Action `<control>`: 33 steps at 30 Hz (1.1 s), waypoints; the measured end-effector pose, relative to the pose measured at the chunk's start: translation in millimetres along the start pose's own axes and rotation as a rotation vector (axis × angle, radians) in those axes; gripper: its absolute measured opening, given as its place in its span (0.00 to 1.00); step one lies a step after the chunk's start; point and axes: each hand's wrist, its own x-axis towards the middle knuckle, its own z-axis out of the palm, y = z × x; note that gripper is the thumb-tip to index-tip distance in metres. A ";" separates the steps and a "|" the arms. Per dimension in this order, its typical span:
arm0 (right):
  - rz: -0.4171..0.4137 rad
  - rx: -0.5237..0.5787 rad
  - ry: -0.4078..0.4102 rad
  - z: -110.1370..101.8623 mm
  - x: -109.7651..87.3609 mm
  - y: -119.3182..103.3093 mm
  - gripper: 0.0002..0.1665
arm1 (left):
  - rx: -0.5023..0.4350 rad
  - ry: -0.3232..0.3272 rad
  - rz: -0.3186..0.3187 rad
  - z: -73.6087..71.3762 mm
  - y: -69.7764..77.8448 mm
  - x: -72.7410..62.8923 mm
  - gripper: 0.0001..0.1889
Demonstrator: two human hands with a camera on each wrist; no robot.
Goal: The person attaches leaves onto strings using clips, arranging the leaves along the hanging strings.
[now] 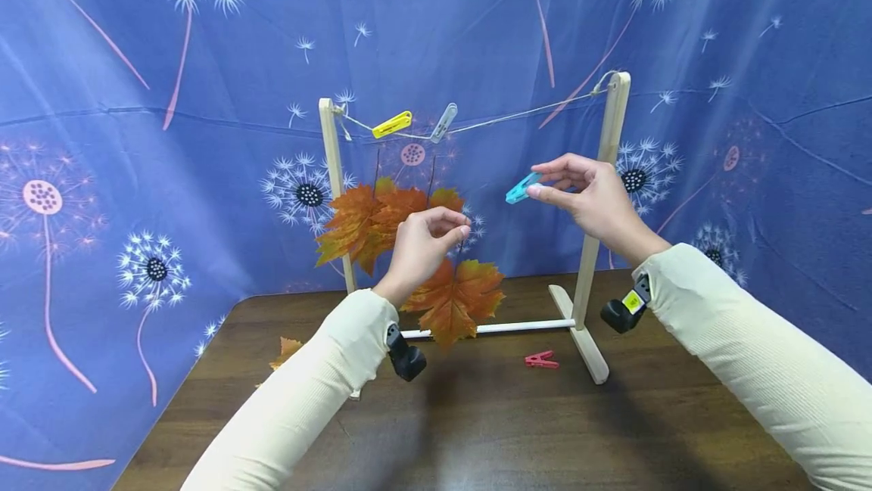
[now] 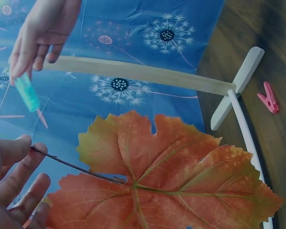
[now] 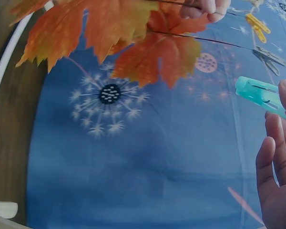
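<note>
My left hand [image 1: 431, 245] pinches the thin dark stem of an orange maple-like leaf [image 1: 455, 298] between thumb and index finger; the leaf [image 2: 157, 176] hangs below the fingers. Raised at the right, my right hand [image 1: 599, 200] holds a turquoise clothespin [image 1: 522, 188] by one end, its other end pointing toward the left hand. A string [image 1: 524, 116] runs between two wooden posts above both hands. On it sit a yellow clothespin [image 1: 392, 124] and a grey clothespin [image 1: 444, 123], with orange leaves [image 1: 368, 219] hanging by their stems beneath them.
A pink clothespin [image 1: 541, 359] lies on the brown table [image 1: 490, 415] near the foot of the right post [image 1: 605, 173]. A white rod [image 1: 524, 326] joins the posts low down. Part of another leaf [image 1: 286, 351] shows beside the left sleeve. Blue dandelion-patterned cloth [image 1: 225, 173] hangs behind.
</note>
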 end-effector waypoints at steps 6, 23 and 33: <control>-0.035 0.037 0.051 -2.6 17.3 -12.6 0.16 | 0.004 0.054 0.020 6.9 7.5 15.1 0.08; -0.087 0.110 0.099 -13.6 66.0 -42.4 0.12 | 0.025 0.191 0.049 21.8 23.4 57.7 0.08; -0.077 0.058 0.117 -9.3 85.9 -49.4 0.16 | 0.009 0.279 0.014 31.8 31.1 75.3 0.08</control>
